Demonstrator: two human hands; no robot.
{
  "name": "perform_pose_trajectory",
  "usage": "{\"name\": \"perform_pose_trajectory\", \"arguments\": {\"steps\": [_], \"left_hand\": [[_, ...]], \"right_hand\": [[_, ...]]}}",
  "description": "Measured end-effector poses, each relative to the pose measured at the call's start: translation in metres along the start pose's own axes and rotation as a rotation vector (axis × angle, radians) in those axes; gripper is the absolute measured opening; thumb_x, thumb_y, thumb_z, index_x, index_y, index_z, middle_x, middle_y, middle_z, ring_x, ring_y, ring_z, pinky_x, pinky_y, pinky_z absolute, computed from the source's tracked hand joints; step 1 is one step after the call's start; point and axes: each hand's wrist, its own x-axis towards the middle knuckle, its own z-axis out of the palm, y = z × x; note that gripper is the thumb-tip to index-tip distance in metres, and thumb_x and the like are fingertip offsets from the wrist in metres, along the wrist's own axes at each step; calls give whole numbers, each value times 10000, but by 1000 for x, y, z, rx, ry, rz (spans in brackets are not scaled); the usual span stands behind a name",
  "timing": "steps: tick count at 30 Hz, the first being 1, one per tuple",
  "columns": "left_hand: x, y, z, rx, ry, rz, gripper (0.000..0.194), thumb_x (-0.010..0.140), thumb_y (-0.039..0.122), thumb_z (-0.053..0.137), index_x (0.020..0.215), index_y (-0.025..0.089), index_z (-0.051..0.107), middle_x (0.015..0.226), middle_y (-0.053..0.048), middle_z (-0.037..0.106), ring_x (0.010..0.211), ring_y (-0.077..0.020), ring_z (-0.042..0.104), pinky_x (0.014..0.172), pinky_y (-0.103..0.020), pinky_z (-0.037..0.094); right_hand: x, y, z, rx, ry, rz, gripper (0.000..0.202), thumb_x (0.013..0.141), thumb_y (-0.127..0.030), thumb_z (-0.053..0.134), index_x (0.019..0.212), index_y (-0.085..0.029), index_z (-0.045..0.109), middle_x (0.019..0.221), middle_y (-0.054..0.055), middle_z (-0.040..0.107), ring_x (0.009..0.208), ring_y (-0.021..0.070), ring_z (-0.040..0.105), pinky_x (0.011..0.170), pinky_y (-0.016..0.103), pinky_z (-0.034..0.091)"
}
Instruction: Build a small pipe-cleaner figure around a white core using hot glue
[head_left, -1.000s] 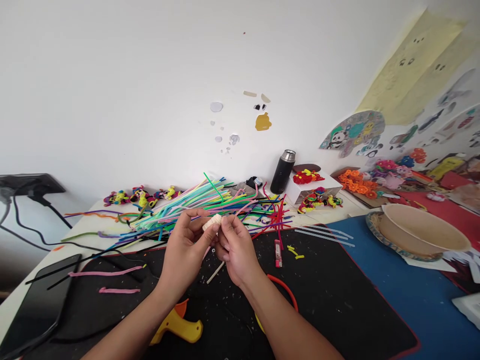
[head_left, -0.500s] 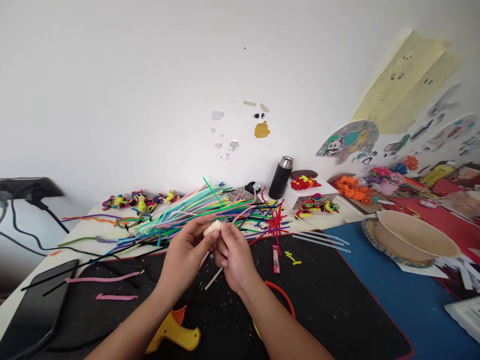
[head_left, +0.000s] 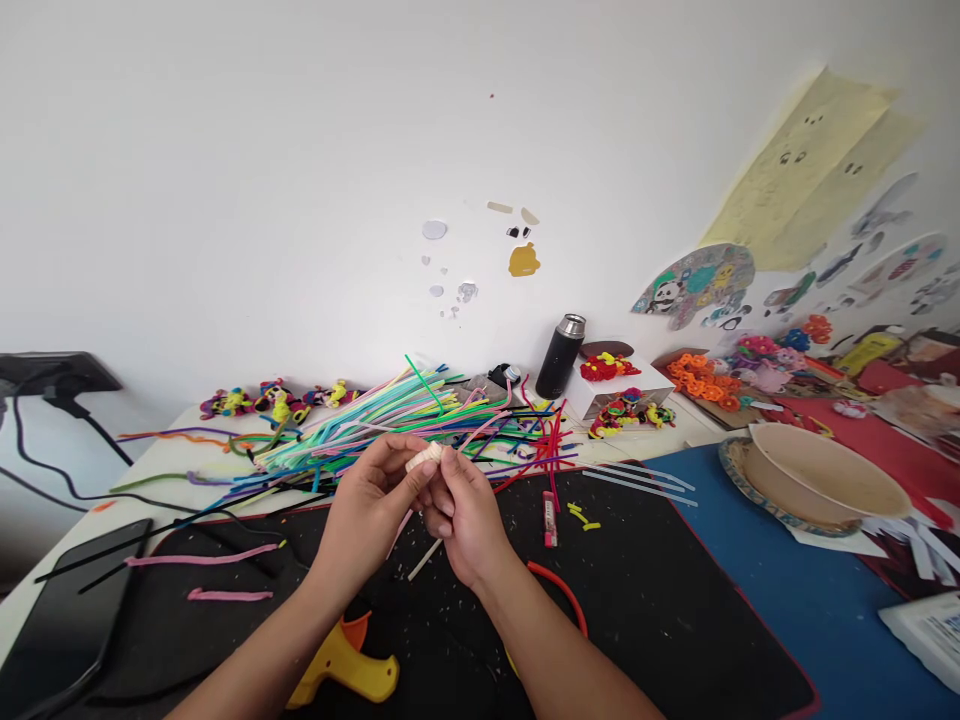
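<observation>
I'm seeing the left hand [head_left: 364, 505] and right hand [head_left: 474, 520] pinching a cream ribbed roll [head_left: 422, 459] between thumbs and fingertips, above the far part of the black mat [head_left: 637, 590]; I'm guessing it's light, soft, easily squashed, hardly slippery; I'm favouring light fingertip holds near both ends; its long axis is running left to right, sloping slightly up toward the right thumb; the fingers are hiding its right end.
</observation>
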Motion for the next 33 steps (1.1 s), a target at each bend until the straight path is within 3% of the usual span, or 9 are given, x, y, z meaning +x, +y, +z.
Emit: {"name": "perform_pose_trajectory", "arguments": {"steps": [8, 16, 22, 28, 33], "left_hand": [[0, 8, 2, -26, -29, 22, 264, 888, 420, 744, 898, 202, 596, 622, 10, 708, 515, -168, 671, 513, -255, 529], [2, 5, -1, -75, -49, -15, 256, 914, 400, 723, 964, 193, 579, 599, 18, 685, 501, -165, 656, 487, -238, 473], [2, 6, 0, -90, -45, -42, 282, 898, 424, 734, 963, 194, 584, 589, 13, 685, 502, -170, 656, 484, -241, 489], [2, 12, 2, -25, -25, 7, 346, 855, 462, 768, 990, 196, 594, 655, -5, 717, 541, -198, 688, 514, -291, 561], [2, 10, -1, 45, 47, 69, 330, 822, 438, 808, 952, 192, 630, 759, -18, 736, 623, -180, 708, 593, -276, 581]], "right_hand": [[-2, 0, 1, -7, -26, 34, 516, 861, -632, 726, 681, -181, 549, 518, -68, 385, 451, 67, 361, 368, 164, 176], [-3, -1, 2, -9, -26, 56, 547, 847, -663, 718, 669, -182, 529, 531, -52, 424, 466, 77, 436, 364, 162, 166], [-2, -1, 3, 7, -5, 75, 552, 831, -681, 722, 687, -183, 531, 528, -53, 438, 444, 70, 408, 368, 168, 151], [1, -1, 1, 42, -1, 105, 596, 829, -736, 677, 674, -185, 511, 492, -73, 409, 380, 42, 249, 375, 189, 112], [1, 2, -2, 46, -6, 88, 574, 848, -732, 661, 737, -178, 560, 511, -70, 433, 382, 42, 236, 377, 189, 119]]}}
